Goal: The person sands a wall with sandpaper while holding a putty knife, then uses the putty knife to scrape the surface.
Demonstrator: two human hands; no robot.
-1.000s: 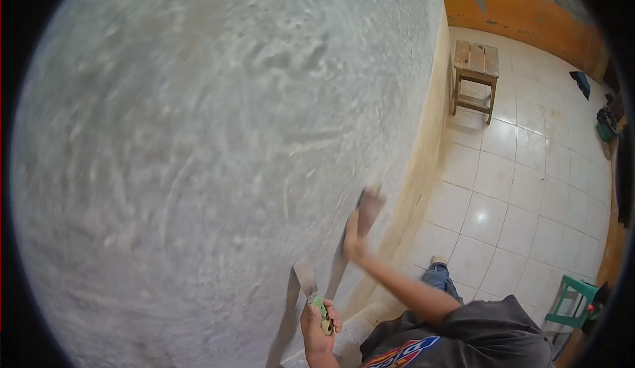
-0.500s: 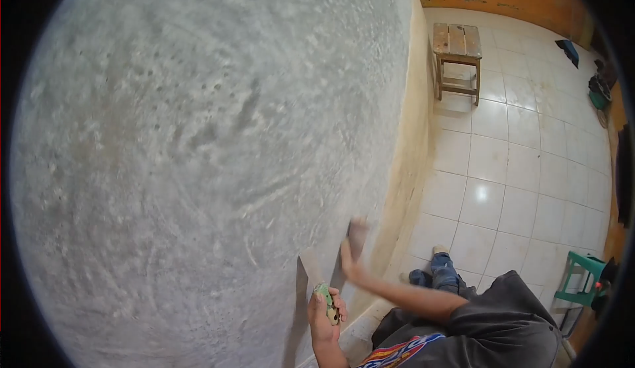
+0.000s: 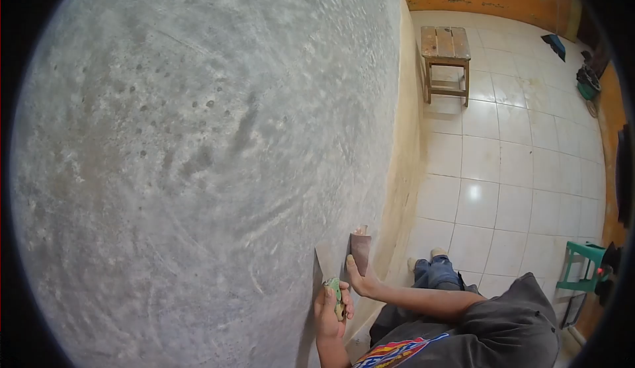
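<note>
A putty knife with a worn green and yellow handle (image 3: 336, 295) is gripped in my left hand (image 3: 329, 315). Its flat blade (image 3: 325, 262) points up along the grey wall (image 3: 198, 169), casting a shadow beside it. Just to the right, my right hand (image 3: 361, 281) reaches to the wall's lower part with a flat brown piece (image 3: 360, 254), wider at its far end. The thumb lies along its left side; I cannot tell whether the piece is a blade or a folded sheet. Pale bits show at its far end.
A yellowish band (image 3: 405, 163) runs along the wall's base. On the white tiled floor (image 3: 479, 156) stands a wooden stool (image 3: 445, 44) close to the wall. A green plastic stool (image 3: 583, 255) is at the right. Several dark items (image 3: 587, 82) lie farther back.
My right hand has shifted down slightly and its brown piece now shows clearly instead of blurred. My left hand with the putty knife has moved right, closer to it. The view has turned slightly.
</note>
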